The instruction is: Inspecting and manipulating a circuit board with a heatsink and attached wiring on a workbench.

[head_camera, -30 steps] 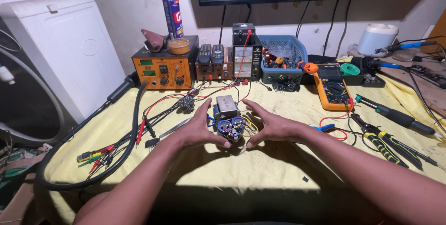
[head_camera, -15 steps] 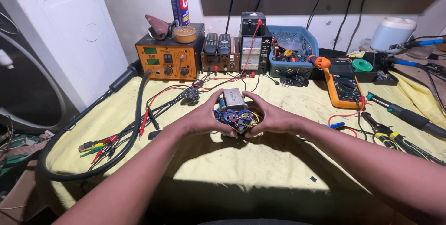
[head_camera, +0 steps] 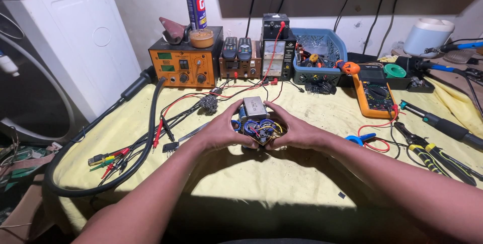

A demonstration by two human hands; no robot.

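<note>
A small electronic assembly (head_camera: pixel 255 120) with a grey metal transformer block on top, blue capacitors and coloured wires sits between my two hands above the yellow cloth (head_camera: pixel 282 173). My left hand (head_camera: pixel 225 132) cups its left side, thumb up by the block. On the other side my right hand (head_camera: pixel 293 130) wraps around it, fingers curled beneath. Red leads run from the assembly back toward the instruments.
An orange bench instrument (head_camera: pixel 184 64), a spray can (head_camera: pixel 195 1), a black meter box (head_camera: pixel 276 47) and a blue basket (head_camera: pixel 319 55) line the wall. An orange multimeter (head_camera: pixel 373 93), screwdrivers (head_camera: pixel 438 125) and pliers (head_camera: pixel 427 152) lie right. A thick black cable (head_camera: pixel 100 163) loops left by a white appliance (head_camera: pixel 70 37).
Both hands have closed in from the sides and now grip the assembly, lifting it slightly off the cloth. The camera has moved closer and lower.
</note>
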